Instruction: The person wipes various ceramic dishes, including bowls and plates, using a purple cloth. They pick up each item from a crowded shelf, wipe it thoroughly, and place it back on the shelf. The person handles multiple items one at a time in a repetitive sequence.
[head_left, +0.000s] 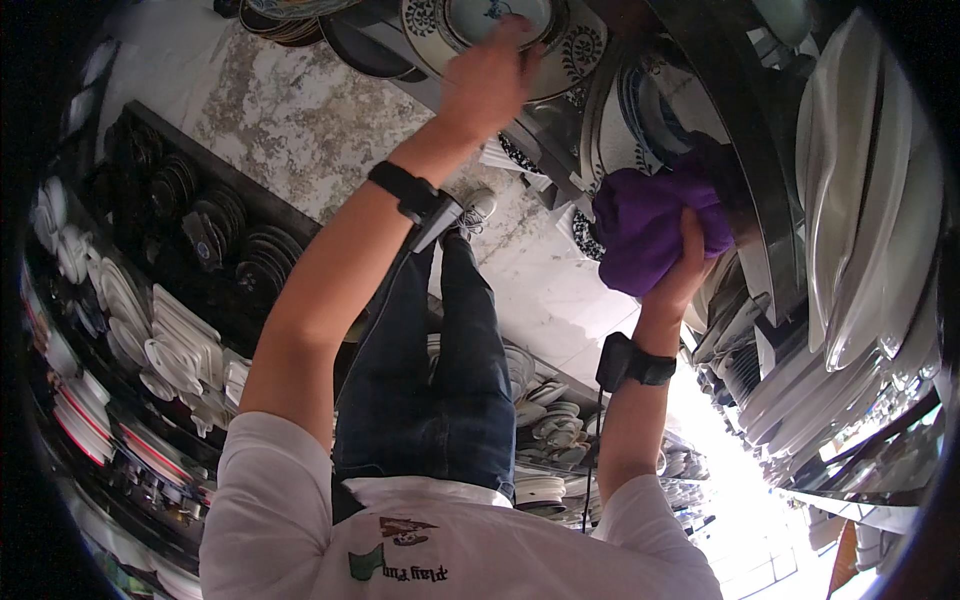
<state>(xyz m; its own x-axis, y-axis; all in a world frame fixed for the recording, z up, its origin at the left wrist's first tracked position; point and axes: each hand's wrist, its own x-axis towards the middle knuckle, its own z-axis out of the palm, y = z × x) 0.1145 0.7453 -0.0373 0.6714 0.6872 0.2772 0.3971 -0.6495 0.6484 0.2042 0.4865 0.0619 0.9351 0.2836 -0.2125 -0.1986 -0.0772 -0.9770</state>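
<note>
My left hand (491, 79) is over a stack of patterned ceramic plates (585, 52) at the top of the view, its fingers bent at the rim of a pale bowl or small dish (480, 21) with a blue motif. Blur hides whether the fingers grip that rim. To the right, my right hand (686, 262) holds a bunched purple cloth (641, 232), thumb on top. The cloth is beside blue-rimmed plates (649, 112) on the shelf. Each wrist wears a black strap with a device.
Large white platters (847, 187) stand on edge at the right, beyond a dark curved shelf edge (750, 150). Racks of dark plates (266, 259) and white dishes (184, 337) line the left. More stacked dishes (555, 427) lie low behind my legs. The floor (300, 112) is stained.
</note>
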